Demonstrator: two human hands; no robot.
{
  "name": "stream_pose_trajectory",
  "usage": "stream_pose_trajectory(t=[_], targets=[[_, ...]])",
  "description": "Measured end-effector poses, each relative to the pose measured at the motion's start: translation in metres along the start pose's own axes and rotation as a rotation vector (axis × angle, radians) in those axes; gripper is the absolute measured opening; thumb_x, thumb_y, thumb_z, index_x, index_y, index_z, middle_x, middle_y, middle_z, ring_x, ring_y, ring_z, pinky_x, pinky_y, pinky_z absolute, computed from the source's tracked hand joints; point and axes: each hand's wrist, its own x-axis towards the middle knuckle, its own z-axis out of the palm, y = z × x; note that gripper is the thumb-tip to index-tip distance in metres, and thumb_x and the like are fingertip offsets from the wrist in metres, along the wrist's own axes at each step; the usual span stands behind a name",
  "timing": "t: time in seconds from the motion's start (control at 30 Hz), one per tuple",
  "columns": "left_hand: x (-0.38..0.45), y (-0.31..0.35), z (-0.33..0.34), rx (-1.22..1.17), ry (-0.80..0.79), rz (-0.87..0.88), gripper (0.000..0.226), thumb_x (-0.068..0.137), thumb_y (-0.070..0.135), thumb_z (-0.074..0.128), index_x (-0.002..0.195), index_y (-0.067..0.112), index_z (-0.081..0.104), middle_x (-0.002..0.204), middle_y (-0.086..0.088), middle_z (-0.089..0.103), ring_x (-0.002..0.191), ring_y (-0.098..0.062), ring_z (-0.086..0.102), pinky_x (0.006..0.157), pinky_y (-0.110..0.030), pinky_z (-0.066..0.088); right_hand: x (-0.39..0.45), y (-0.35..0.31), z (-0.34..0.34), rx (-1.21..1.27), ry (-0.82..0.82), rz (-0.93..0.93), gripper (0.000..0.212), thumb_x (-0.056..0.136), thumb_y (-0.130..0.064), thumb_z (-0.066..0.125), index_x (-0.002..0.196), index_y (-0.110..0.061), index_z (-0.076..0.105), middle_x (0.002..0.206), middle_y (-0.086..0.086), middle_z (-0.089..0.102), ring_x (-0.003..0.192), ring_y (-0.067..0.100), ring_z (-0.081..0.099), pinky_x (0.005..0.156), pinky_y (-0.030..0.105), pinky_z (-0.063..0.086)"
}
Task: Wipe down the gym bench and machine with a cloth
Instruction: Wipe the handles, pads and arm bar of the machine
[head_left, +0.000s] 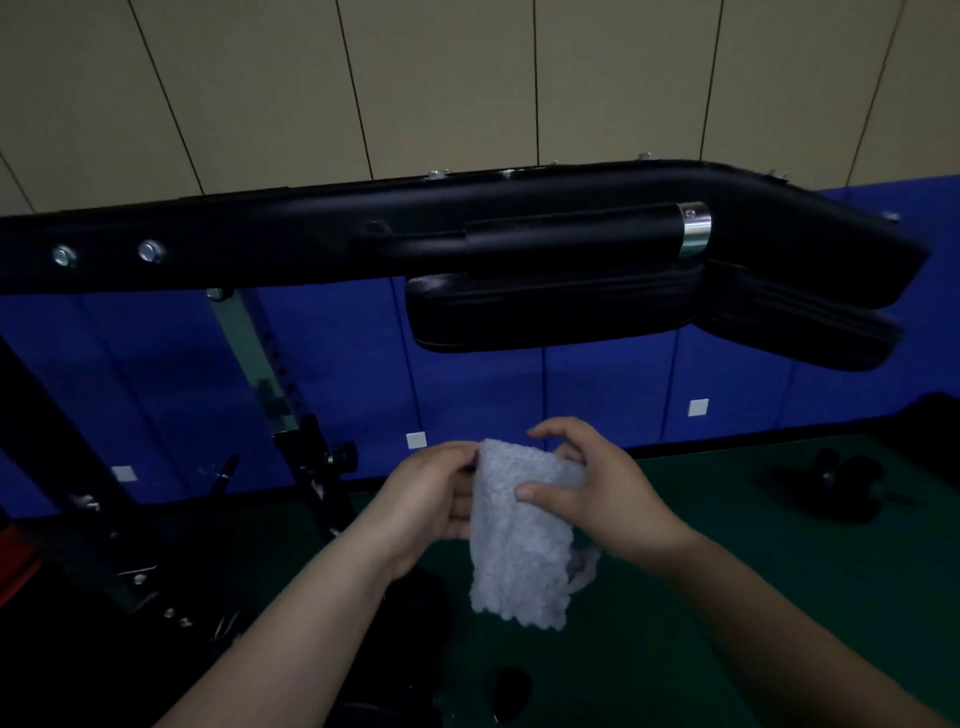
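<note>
You had the pale fuzzy cloth (519, 530) pinched between both hands, left hand (431, 499) and right hand (587, 499) gripping its top, hanging at 6 o'clock below the machine's black padded arm (467, 228).

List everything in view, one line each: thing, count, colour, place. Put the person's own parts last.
cloth: one, pale grey-white, fluffy, centre, held in the air between both hands.
machine arm: one, black with silver bolts, runs across the middle of the view.
handle grip: one, black with a silver end collar, in front of the arm, right of centre.
pads: two, black, hanging under the arm at right.
upright post: one, pale with holes, left of centre.
wall padding: blue, behind the machine.
wall panels: beige, top.
floor: green, lower right.
left hand: holds the cloth's left edge.
right hand: thumb on the cloth's front, fingers behind.
</note>
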Motion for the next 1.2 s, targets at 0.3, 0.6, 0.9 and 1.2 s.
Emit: stream_pose_trajectory(t=[0.3, 0.6, 0.9, 1.2], targets=[[-0.001, -0.003, 0.005, 0.112, 0.320, 0.197, 0.013, 0.086, 0.019, 0.069, 0.094, 0.008, 0.070, 0.084, -0.004, 0.075, 0.083, -0.019, 0.071, 0.080, -0.033, 0.057, -0.016, -0.015, 0.016, 0.114, 0.166, -0.029, 0.040, 0.081, -0.035, 0.071, 0.114, -0.049, 0.053, 0.113, -0.021, 0.055, 0.103, -0.003, 0.056, 0.086, 0.017, 0.049], [-0.010, 0.004, 0.003, 0.046, 0.367, 0.221, 0.039, 0.074, 0.037, 0.075, 0.109, 0.024, 0.065, 0.102, 0.003, 0.070, 0.089, -0.013, 0.068, 0.072, -0.023, 0.054, -0.011, -0.034, 0.045, 0.489, 0.137, 0.016, 0.031, 0.085, -0.006, 0.067, 0.111, -0.022, 0.062, 0.098, -0.001, 0.072, 0.088, 0.012, 0.070, 0.072, 0.021, 0.055], [-0.019, 0.016, -0.003, -0.413, 0.568, 0.438, 0.024, 0.081, 0.004, 0.069, 0.102, 0.015, 0.067, 0.093, -0.004, 0.074, 0.084, -0.017, 0.071, 0.068, -0.026, 0.056, 0.009, -0.053, 0.056, 0.334, 0.207, -0.107, 0.033, 0.083, -0.014, 0.071, 0.107, -0.035, 0.065, 0.107, -0.002, 0.059, 0.089, 0.001, 0.063, 0.077, 0.017, 0.052], [0.018, 0.060, -0.019, 0.314, 1.089, 1.099, 0.032, 0.075, -0.007, 0.065, 0.100, 0.012, 0.066, 0.106, -0.003, 0.058, 0.098, -0.009, 0.056, 0.087, -0.007, 0.037, 0.027, -0.065, 0.024, 0.104, 0.382, -0.240, 0.036, 0.089, -0.017, 0.063, 0.113, -0.042, 0.053, 0.108, -0.009, 0.052, 0.091, -0.005, 0.055, 0.072, 0.004, 0.044]])
